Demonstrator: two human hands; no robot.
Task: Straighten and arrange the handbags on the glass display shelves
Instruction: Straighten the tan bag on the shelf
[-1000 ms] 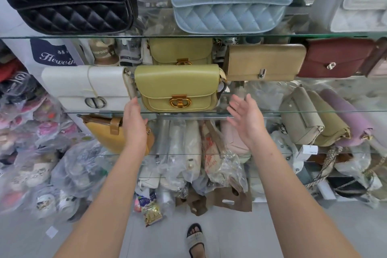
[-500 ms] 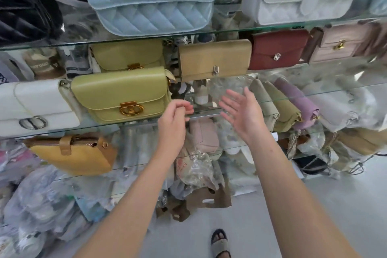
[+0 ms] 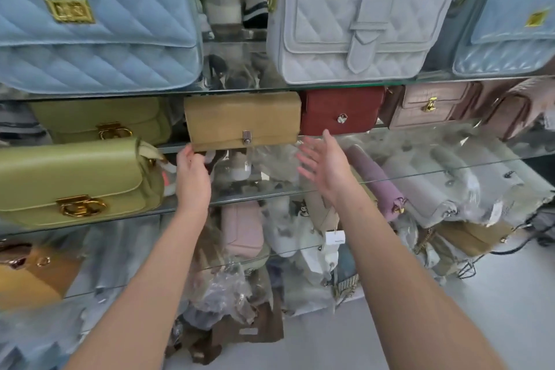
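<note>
Tan handbag (image 3: 241, 120) is sitting on glass shelf (image 3: 390, 128), between olive handbag (image 3: 102, 117) and red handbag (image 3: 342, 111). Left hand (image 3: 192, 180) is curling fingers at its lower-left corner; cannot tell if pinching. Right hand (image 3: 326, 165) is hovering just below, fingers spread.

No legible text anywhere. Faint print on white hang tag (image 3: 335, 240), 5 o'clock from centre: too small to read. Gold clasp plate (image 3: 68, 10) on blue quilted bag (image 3: 99, 39), 10 o'clock: embossing unclear.
</note>
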